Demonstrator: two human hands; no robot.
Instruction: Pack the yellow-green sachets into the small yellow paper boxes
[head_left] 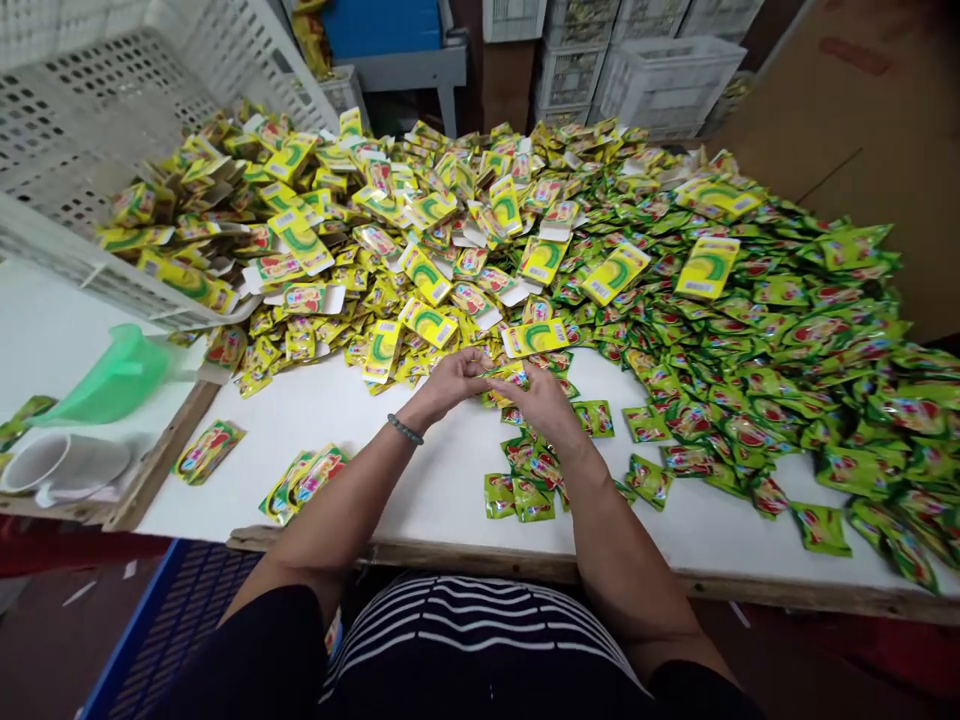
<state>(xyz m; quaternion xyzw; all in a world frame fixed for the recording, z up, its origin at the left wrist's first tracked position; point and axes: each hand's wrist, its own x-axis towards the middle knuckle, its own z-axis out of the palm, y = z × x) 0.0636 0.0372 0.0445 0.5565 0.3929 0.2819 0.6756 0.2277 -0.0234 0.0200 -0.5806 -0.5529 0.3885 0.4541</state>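
Observation:
My left hand point(456, 382) and my right hand point(541, 400) meet over the white tabletop, fingers closed on a small yellow packet point(510, 376) between them. A beaded bracelet circles my left wrist. Just beyond the hands lies a yellow box point(535, 338). Below my right hand, small green packets point(534, 500) rest on the table. A big heap of yellow boxes and packets point(426, 272) spreads behind and to the left, and a heap of green packets point(780, 340) covers the right side.
A white perforated crate point(97, 270) lies tipped at the left. Near it are a green scoop point(120, 375), a white mug point(71, 465) and larger pouches point(208, 452). A blue basket point(176, 610) sits below the table edge. Stacked crates point(667, 85) stand behind.

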